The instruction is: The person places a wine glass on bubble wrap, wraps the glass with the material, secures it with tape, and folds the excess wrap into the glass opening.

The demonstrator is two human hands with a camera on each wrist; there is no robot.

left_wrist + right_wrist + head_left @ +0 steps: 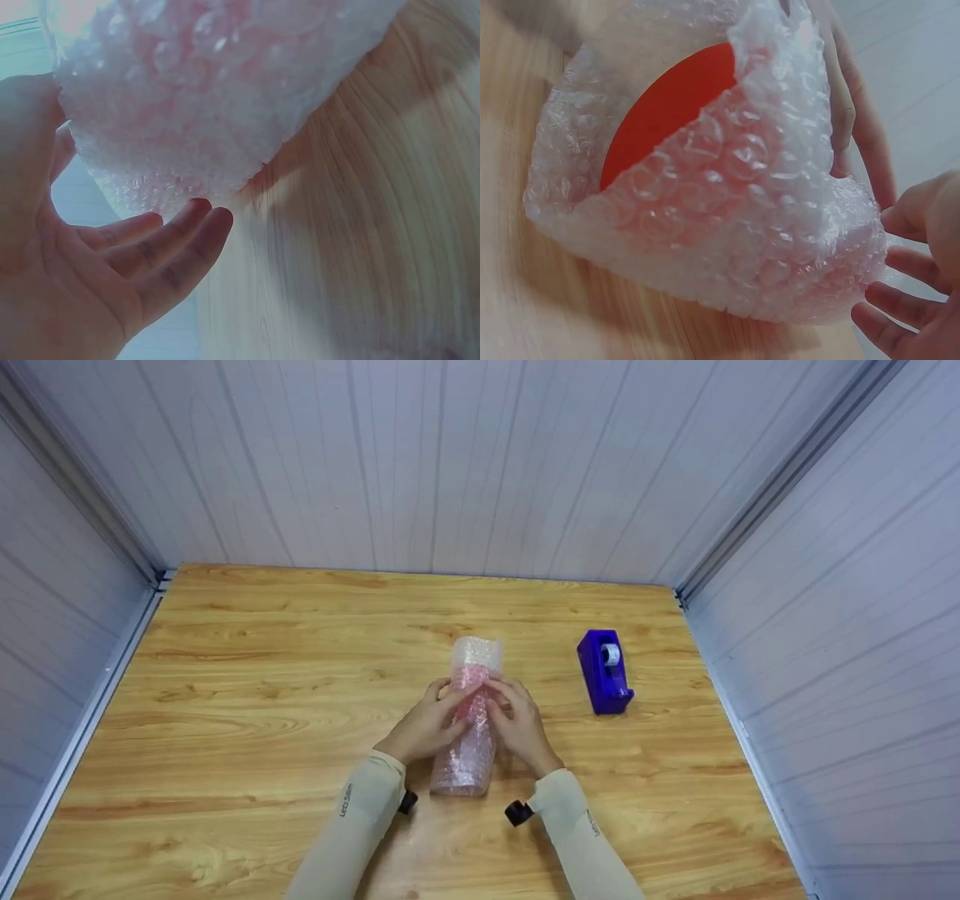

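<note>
A roll of clear bubble wrap (463,765) lies lengthwise on the table, wound around something pinkish in the head view. Its open near end shows a red, round-edged object (667,112) inside; the rest is hidden under the wrap. My left hand (426,726) holds the roll from the left, thumb and index finger over its top, the other fingers (176,251) curving along its side. From the right, my right hand (523,726) holds the wrap's edge between thumb and fingertips. Both index fingertips nearly meet on top of the roll.
A blue tape dispenser (604,671) with a small roll of tape stands right of the wrap on the wooden table (262,682). Pale panel walls (435,465) enclose the table at the back and both sides.
</note>
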